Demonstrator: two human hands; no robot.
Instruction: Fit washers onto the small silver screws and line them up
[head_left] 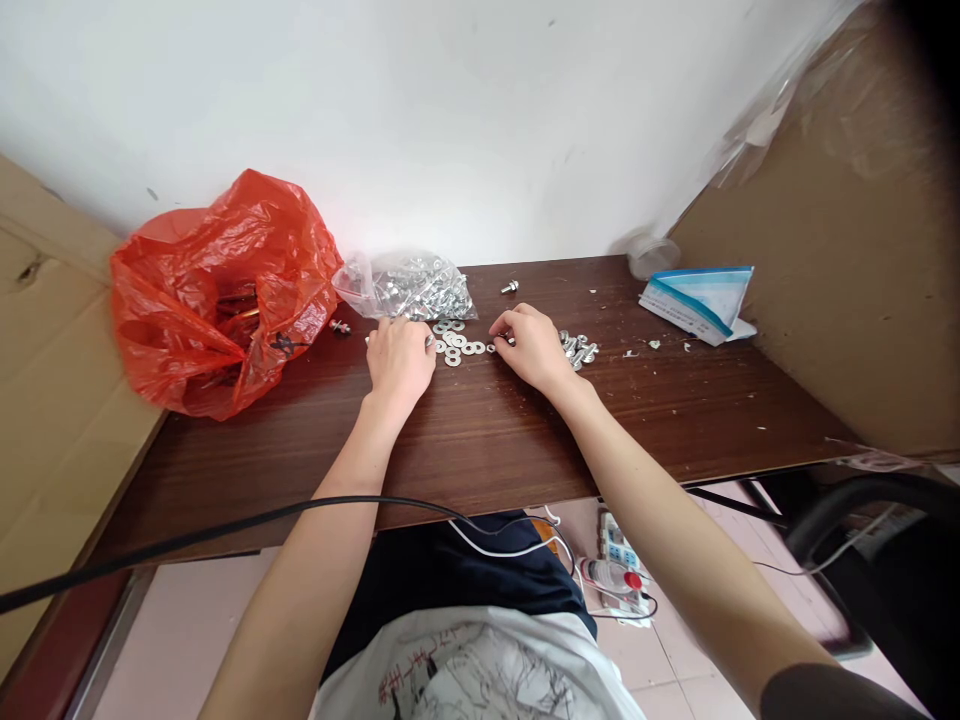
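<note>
My left hand (401, 355) rests on the dark wooden table with curled fingers. A small bit of metal shows at its thumb, but what the fingers hold is hidden. Flat metal washers (453, 341) lie in a loose cluster between my hands. My right hand (531, 345) is closed, thumb and fingers together just right of the washers; something small and dark or metallic sits at the fingertips, too small to name. Beside that hand's outer edge is a small pile of bolts (579, 350). A single bolt (510, 287) lies farther back.
Behind my left hand lies a clear plastic bag (420, 285) full of metal hardware. An open red plastic bag (225, 300) stands at the left. A blue-and-white packet (701, 303) and a clear plastic cup (651, 255) are back right. A black cable (225, 530) crosses over my left forearm.
</note>
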